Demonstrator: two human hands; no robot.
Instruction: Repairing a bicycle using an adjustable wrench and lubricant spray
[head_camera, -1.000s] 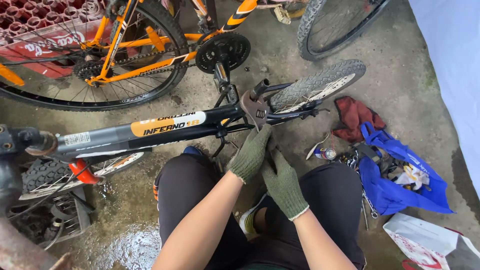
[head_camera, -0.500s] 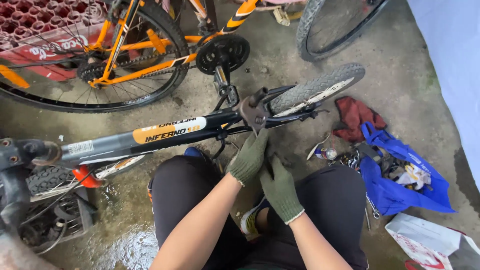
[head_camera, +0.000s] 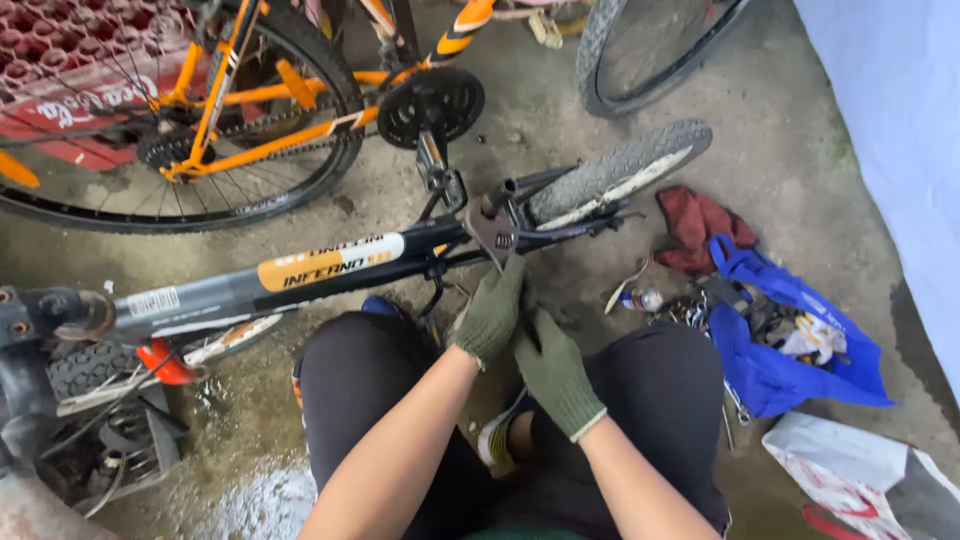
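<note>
Wrench (head_camera: 492, 236), stiff steel, probably heavy and slick, sits on the frame (head_camera: 300, 275); left hand (head_camera: 490, 315) grips its handle, right hand (head_camera: 555, 370) closes just beneath.

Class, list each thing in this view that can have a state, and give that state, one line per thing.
Black bicycle frame: lying on its side on wet concrete.
Adjustable wrench: jaws set on the frame fitting.
Left hand: gloved, gripping the wrench handle.
Right hand: gloved, against the left hand.
Blue bag: open, tools inside.
Orange bicycle: upright.
</note>
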